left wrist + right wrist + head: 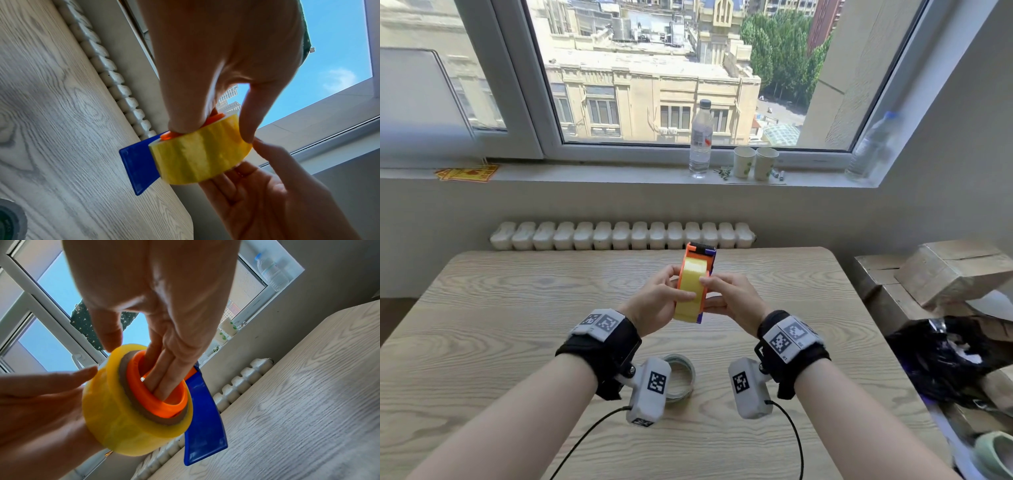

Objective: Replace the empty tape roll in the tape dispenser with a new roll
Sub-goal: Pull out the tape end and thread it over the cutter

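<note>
I hold the tape dispenser [698, 249] upright above the wooden table [517, 342]; it has an orange frame and a blue side plate [137, 165]. A full yellow tape roll [693, 270] sits on its orange hub [164, 407]. My left hand [681, 284] pinches it from the left, thumb across the roll's face. My right hand [707, 293] grips from the right, with fingers [164, 382] inside the hub and the thumb at the roll's rim. An empty clear tape roll [681, 377] lies flat on the table under my wrists.
A white radiator [619, 236] runs behind the table's far edge. Cardboard boxes [945, 274] and a black bag [941, 363] crowd the right side. A water bottle [701, 140] and two paper cups [755, 162] stand on the windowsill.
</note>
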A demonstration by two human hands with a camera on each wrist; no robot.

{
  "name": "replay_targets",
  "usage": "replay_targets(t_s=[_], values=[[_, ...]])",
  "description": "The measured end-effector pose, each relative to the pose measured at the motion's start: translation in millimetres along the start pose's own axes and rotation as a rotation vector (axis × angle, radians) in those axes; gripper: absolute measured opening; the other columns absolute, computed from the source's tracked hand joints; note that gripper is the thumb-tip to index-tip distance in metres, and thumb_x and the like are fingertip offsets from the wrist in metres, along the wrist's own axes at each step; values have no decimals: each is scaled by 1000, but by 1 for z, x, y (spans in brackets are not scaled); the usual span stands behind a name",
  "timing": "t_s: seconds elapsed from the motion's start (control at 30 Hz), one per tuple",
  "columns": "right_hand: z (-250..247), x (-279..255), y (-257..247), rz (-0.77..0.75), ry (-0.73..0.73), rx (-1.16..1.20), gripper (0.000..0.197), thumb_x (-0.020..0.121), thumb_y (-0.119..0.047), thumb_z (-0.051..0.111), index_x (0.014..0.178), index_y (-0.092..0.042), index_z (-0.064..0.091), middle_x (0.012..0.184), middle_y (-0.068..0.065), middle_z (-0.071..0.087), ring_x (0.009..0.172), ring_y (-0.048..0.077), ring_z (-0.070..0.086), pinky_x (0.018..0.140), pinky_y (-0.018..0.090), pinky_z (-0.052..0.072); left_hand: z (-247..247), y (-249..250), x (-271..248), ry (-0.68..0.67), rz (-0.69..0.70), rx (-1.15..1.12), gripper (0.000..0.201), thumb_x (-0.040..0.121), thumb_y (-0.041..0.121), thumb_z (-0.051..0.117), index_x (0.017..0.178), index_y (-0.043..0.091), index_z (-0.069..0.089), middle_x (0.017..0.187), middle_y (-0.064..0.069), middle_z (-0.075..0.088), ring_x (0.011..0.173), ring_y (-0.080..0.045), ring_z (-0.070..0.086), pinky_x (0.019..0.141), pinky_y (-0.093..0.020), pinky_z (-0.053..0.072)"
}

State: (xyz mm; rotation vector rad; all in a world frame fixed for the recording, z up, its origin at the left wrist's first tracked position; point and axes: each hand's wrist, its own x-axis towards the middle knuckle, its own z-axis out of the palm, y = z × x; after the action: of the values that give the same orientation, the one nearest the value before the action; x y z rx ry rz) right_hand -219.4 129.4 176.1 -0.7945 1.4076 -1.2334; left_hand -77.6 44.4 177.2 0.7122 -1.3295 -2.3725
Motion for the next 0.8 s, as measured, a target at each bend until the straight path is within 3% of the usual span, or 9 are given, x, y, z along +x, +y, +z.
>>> replay_targets(t_s=[0.1,0.27,0.4,0.5,0.57,0.67,0.73,0.8], values=[[1,1,1,-6,30,-6,35,95,-24,48,107,6,60,104,22,66,82,28,69,71,31,59,1,0,-1,-16,7,10,43,77,-10,57,115,5,43,104,-19,57,94,-29,60,75,-39,55],[0,3,1,2,37,-12,45,95,-35,47,112,5,60,106,20,67,85,27,70,75,32,58,4,0,0,2,22,12,35,91,-1,48,125,4,40,105,-16,58,93,-25,62,73,-35,58],[-2,0,0,-15,-23,8,37,88,-18,61,116,6,57,116,27,64,98,31,66,91,40,54,4,1,3,34,24,-19,27,93,9,48,120,4,43,103,-14,60,88,-23,64,73,-36,57],[-1,-2,-1,-28,-18,-18,28,86,-12,63,110,3,59,109,22,66,94,27,67,87,36,56,4,0,5,52,24,-24,16,94,15,48,108,7,47,98,-12,61,81,-21,65,72,-38,55],[0,-3,-2,-30,-21,-18,23,88,-14,62,107,-1,61,104,18,67,90,25,68,83,32,57,4,1,4,43,23,-39,22,90,10,55,110,6,47,99,-13,61,84,-23,64,75,-40,54],[-1,-1,-1,-27,-10,-9,29,90,-17,58,111,3,60,107,22,66,91,28,67,84,33,57,2,3,2,10,18,-15,42,73,-9,61,110,5,45,100,-17,59,89,-27,62,77,-40,52],[0,0,0,-23,-5,-12,36,91,-23,56,115,5,59,110,24,67,94,30,68,85,34,56,2,4,1,15,19,25,42,78,-19,53,112,4,43,100,-18,58,91,-28,60,78,-38,51],[1,1,0,-23,2,-19,40,93,-27,54,116,5,59,108,23,67,92,29,69,82,33,57,1,4,1,20,22,45,40,83,-19,47,115,4,42,101,-18,57,93,-28,59,81,-39,51]])
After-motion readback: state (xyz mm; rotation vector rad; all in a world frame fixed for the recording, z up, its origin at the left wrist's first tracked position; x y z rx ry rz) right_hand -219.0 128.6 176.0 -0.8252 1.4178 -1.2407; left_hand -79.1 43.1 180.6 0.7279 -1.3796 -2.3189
